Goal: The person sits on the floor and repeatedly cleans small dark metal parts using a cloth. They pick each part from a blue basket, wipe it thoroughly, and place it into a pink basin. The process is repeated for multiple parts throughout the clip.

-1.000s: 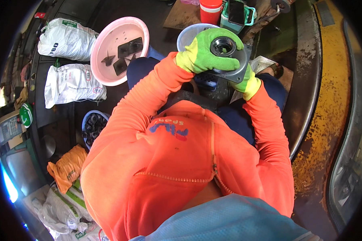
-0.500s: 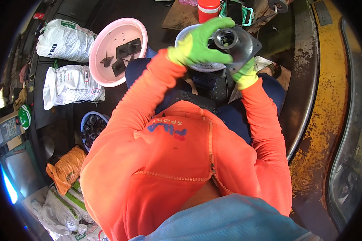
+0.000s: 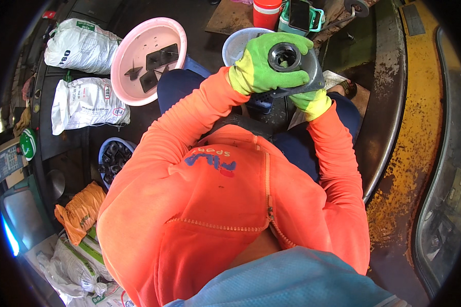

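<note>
1. Right now, the left hand (image 3: pixel 265 66), in a green glove with a yellow cuff, has its grip curled around the round collar of a dark part (image 3: pixel 311 71), thumb on the near side and fingers on the far side.
2. The right hand (image 3: pixel 312 102), gloved alike, meets the part from below along its near edge; most of its fingers are hidden by the flange, so I cannot tell how that grip is closed.
3. The dark part is held up in front of the person, between the two hands, its open collar facing the camera and its flat flange showing on the right, with a hole near one corner.
4. Just behind the left hand stands a pale blue bowl (image 3: pixel 234 48), partly covered by the glove; a darker blue basket (image 3: pixel 262 102) shows beneath the hands.
5. To the left, a pink basin (image 3: pixel 135 43) holds several dark pieces (image 3: pixel 162 57), some flat and squarish, one with a pointed fin.
6. Beyond the hands are a red container (image 3: pixel 266 19) with a white band near its top and a teal box (image 3: pixel 285 24), with a dark phone (image 3: pixel 298 14) on it.
7. Two white sacks (image 3: pixel 82 47) lie left of the pink basin; nearer the person's left sleeve, a blue tub (image 3: pixel 131 145) is filled with dark lumps (image 3: pixel 113 162).
</note>
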`<action>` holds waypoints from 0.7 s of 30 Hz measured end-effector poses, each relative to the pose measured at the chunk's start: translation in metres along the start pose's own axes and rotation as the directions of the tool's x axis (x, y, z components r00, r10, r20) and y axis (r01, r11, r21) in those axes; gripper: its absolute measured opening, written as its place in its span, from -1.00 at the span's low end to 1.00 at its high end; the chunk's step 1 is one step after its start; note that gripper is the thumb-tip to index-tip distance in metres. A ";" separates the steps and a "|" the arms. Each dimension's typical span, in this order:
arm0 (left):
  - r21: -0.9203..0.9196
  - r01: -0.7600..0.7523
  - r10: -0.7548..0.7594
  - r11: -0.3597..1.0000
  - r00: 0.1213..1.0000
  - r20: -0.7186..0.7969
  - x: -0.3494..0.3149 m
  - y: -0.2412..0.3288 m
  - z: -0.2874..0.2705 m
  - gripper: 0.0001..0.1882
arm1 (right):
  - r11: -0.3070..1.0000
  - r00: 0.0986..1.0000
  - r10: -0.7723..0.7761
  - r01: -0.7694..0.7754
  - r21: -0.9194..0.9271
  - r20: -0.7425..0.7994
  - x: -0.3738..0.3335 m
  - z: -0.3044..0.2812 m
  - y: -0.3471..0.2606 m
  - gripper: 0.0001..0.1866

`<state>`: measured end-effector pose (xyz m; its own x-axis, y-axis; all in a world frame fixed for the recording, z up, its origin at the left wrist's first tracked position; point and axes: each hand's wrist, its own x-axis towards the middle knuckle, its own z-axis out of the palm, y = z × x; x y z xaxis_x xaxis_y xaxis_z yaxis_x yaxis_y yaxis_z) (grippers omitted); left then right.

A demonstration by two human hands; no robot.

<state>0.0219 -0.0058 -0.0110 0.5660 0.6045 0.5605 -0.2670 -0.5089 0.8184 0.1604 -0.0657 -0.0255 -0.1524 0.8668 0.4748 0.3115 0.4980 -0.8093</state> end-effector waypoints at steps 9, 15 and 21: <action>-0.243 0.329 -0.152 0.913 0.825 0.544 0.011 0.001 -0.021 -0.46 | 0.729 0.953 0.215 -0.301 0.615 0.211 -0.035 0.004 0.027 -0.33; -0.449 0.248 0.177 0.858 0.678 0.713 0.033 -0.005 -0.022 -0.40 | 0.322 0.855 0.447 -0.428 0.844 0.263 -0.019 0.020 0.045 -0.40; 0.125 0.071 -0.108 0.990 0.942 0.319 0.031 0.006 -0.028 -0.32 | 0.975 0.971 0.129 -0.087 0.204 -0.200 -0.008 0.006 0.021 -0.59</action>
<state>0.0165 0.0270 0.0153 0.8105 0.4287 0.3992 -0.1267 -0.5371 0.8340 0.1628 -0.0615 -0.0484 0.0801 0.9011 0.4262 0.1259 0.4150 -0.9011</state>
